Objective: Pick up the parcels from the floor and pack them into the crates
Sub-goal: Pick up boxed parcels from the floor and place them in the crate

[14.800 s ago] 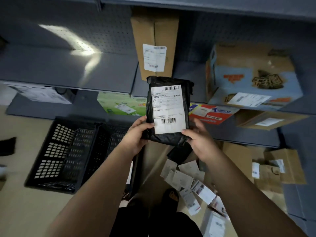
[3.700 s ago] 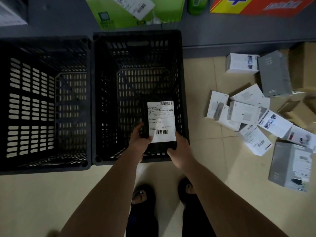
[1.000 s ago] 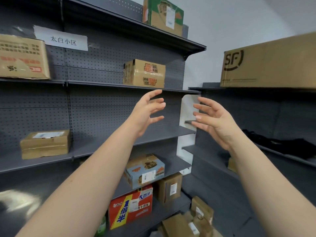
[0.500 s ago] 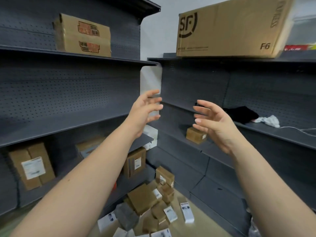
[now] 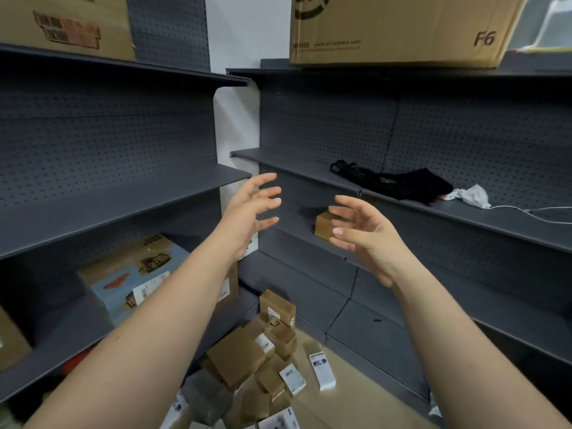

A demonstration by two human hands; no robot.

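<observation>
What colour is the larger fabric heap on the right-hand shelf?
Black. The fabric heap shows clearly in the head view, the only view here.
</observation>
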